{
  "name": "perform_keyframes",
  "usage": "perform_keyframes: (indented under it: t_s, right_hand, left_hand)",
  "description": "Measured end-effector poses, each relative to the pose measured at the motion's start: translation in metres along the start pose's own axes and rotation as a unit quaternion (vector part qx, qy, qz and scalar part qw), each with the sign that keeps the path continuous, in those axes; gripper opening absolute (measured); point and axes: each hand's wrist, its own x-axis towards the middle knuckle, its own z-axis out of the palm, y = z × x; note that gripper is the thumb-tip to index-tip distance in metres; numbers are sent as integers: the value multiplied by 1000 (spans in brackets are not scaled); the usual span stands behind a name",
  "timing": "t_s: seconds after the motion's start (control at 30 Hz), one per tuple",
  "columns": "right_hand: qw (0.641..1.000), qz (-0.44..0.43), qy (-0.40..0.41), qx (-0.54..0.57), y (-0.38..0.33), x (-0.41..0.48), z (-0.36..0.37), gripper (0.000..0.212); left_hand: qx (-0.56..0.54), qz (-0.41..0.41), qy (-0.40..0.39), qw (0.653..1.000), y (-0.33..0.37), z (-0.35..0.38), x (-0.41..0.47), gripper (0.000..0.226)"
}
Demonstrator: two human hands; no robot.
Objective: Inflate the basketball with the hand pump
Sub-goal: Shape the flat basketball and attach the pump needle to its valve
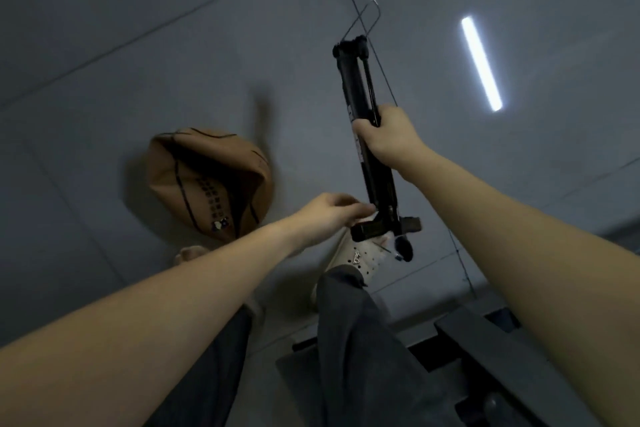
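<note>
Head view: the right hand (388,139) is clamped round the middle of the black hand pump (356,87). The left hand (329,211) pinches the pump's near end by the crossbar, above a pale shoe (360,253). The collapsed basketball (207,180) lies on the floor (104,80), just left of the left hand. Bare floor spreads beyond both hands; dark furniture (485,350) edges in under the right forearm.

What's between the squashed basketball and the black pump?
In the head view, mostly bare grey floor; lower down, the left hand reaches across it to the pump.
</note>
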Motion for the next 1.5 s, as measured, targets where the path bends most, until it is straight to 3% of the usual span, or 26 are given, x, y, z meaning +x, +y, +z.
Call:
perform_keyframes:
  t_s: [0.13, 0.3, 0.43, 0.6, 0.7, 0.83, 0.93, 1.03, 1.17, 1.23, 1.33, 1.43, 1.5]
  right_hand:
    - [987, 24, -10, 159, -65, -39, 25, 13]
    - [963, 74, -52, 254, -108, -84, 46, 16]
    - [945, 115, -74, 298, -120, -105, 44, 35]
    - [945, 118, -156, 262, -103, -116, 18, 59]
    - [949, 115, -160, 247, -93, -133, -7, 46]
    - [948, 115, -174, 241, -75, -150, -35, 39]
    - [945, 113, -187, 244, -66, -156, -44, 21]
    - [951, 121, -185, 217, -54, -156, -47, 25]
    - [973, 90, -175, 124, -38, -158, -48, 24]
    - [979, 76, -183, 49, -29, -155, -47, 31]
    - [962, 30, -269, -24, -20, -151, -45, 54]
    - [941, -30, -336, -26, -23, -150, -33, 74]
    - [948, -78, -301, -65, -28, -152, -13, 74]
  left_hand:
    - [-179, -14, -46, 983, 17, -33, -78, 17]
    - [-265, -3, -81, 961, 24, -61, -139, 51]
    - [-303, -5, -47, 952, 21, -65, -151, 30]
    - [-382, 10, -55, 923, 30, -44, -145, 19]
    - [-435, 24, -76, 897, 42, -18, -147, 12]
    - [-477, 7, -55, 877, 54, 9, -143, 11]
    - [-501, -5, -37, 865, 60, 24, -143, 11]
    - [-519, -8, -23, 855, 63, 34, -140, 24]
    - [-554, -38, -8, 831, 47, 38, -122, 20]
    - [-556, -59, 8, 829, 33, 36, -110, 21]
    - [-567, -83, 8, 819, 15, 24, -100, 27]
    - [-573, -89, 2, 815, 3, 9, -97, 31]
    - [-572, -87, -7, 815, -6, 0, -93, 30]
